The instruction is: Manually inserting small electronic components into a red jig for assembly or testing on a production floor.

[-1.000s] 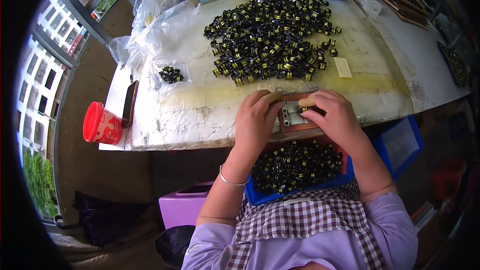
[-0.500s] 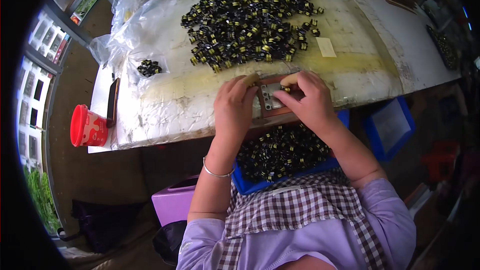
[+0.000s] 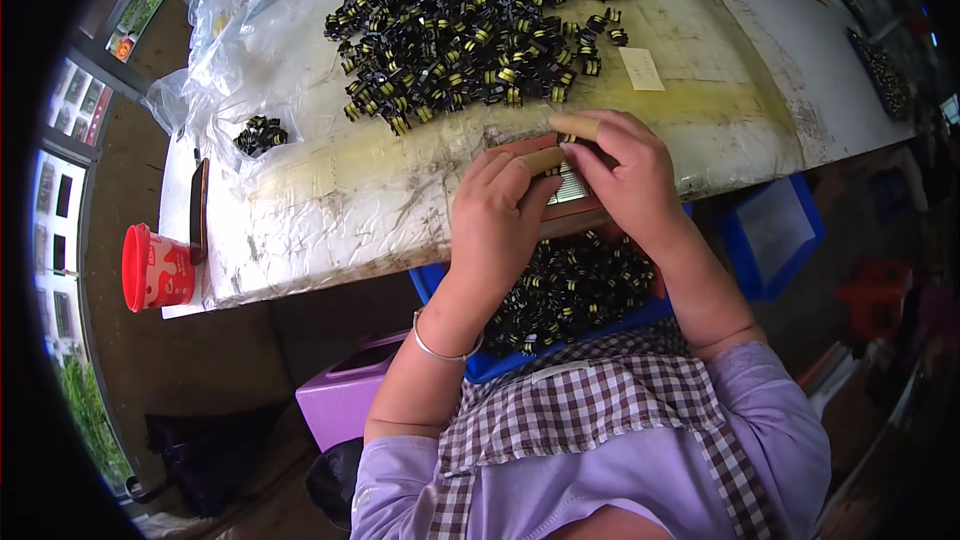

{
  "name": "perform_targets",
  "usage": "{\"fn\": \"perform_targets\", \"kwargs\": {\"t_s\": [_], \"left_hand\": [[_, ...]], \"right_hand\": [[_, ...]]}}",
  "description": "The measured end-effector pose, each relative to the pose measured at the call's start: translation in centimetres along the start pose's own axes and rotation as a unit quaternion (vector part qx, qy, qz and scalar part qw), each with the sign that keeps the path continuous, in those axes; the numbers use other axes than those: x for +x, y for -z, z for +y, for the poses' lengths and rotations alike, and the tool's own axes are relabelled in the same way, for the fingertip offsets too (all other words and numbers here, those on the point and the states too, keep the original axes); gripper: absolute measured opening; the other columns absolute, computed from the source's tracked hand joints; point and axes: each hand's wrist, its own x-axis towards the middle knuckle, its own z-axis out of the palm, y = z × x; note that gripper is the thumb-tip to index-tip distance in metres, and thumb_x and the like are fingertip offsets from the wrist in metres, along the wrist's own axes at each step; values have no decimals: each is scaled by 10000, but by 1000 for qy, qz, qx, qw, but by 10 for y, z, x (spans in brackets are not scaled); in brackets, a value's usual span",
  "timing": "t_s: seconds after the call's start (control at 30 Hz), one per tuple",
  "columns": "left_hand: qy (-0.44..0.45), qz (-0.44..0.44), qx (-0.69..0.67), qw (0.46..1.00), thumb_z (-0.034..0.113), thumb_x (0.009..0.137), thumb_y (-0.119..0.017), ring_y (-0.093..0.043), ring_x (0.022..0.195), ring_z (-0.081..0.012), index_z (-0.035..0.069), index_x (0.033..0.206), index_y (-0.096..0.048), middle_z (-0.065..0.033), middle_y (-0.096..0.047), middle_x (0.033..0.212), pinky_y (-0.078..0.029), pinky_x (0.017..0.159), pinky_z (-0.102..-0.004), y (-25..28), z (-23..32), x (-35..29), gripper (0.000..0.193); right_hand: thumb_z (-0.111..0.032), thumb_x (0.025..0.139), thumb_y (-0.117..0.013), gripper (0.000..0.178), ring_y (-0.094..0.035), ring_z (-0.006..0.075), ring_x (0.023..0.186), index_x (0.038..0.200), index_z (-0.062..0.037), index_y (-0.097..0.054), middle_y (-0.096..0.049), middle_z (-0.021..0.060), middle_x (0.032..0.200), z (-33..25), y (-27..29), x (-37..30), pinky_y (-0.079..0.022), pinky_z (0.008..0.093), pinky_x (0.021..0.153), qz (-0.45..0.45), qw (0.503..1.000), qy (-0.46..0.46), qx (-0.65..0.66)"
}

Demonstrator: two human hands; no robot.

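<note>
At the table's near edge, a small metal plate [image 3: 571, 184] with fine parallel grooves sits on a reddish-brown board [image 3: 575, 208]. My left hand [image 3: 494, 218] reaches over the plate's left part, thumb and covered index finger curled together; anything between them is hidden. My right hand [image 3: 636, 172] is above the plate's far right side, its covered index finger and thumb pinched round a small black-and-yellow part [image 3: 566, 138], mostly hidden by the fingers. Beyond my hands lies a large heap of similar black-and-yellow parts [image 3: 470, 30].
Below the table edge, a blue tray [image 3: 484, 370] holds many more parts. A small cluster of parts [image 3: 261, 135] lies on clear plastic [image 3: 225, 65] at left. A red tub [image 3: 160, 270] and a dark phone-like slab [image 3: 199, 210] stand near the left edge. A paper slip [image 3: 641, 69] lies right.
My left hand has moved right, over the metal plate. My right hand has drawn away toward the plate's far edge. The whole view has shifted slightly.
</note>
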Motion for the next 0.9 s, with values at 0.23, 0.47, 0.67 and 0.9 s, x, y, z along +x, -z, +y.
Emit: {"fn": "perform_targets", "kwargs": {"t_s": [0.23, 0.47, 0.67, 0.9], "left_hand": [[21, -3, 48, 999, 52, 792, -705, -566, 743, -306, 33, 996, -662, -105, -611, 797, -477, 704, -400, -3, 4, -2, 209], [6, 19, 42, 999, 67, 801, -701, -569, 755, -313, 42, 1009, -667, -111, -610, 799, -476, 730, -403, -5, 2, -4, 212], [104, -39, -65, 992, 95, 844, -692, -583, 802, -322, 44, 984, -675, -138, -631, 824, -469, 739, -399, 21, 2, -2, 150], [143, 138, 311, 929, 196, 846, -707, -622, 760, -320, 31, 850, -636, -134, -655, 825, -479, 685, -416, 60, -53, 15, 180]], "right_hand": [[17, 773, -719, 295, -647, 250, 875, 1056, -63, -695, -688, 93, 938, 3, 4, 2, -512, 322, 779, -46, 996, -68, 26], [32, 765, -703, 265, -644, 276, 901, 1015, -56, -692, -688, 94, 956, 5, 0, 2, -507, 342, 807, -32, 999, -34, 19], [-10, 754, -734, 243, -651, 280, 913, 989, -60, -700, -697, 88, 957, 4, 8, 0, -497, 374, 882, -70, 995, -55, 53], [-74, 775, -745, 206, -654, 262, 943, 978, -79, -709, -709, 72, 956, -12, 15, 5, -407, 460, 1043, -144, 989, -14, 42]]}}
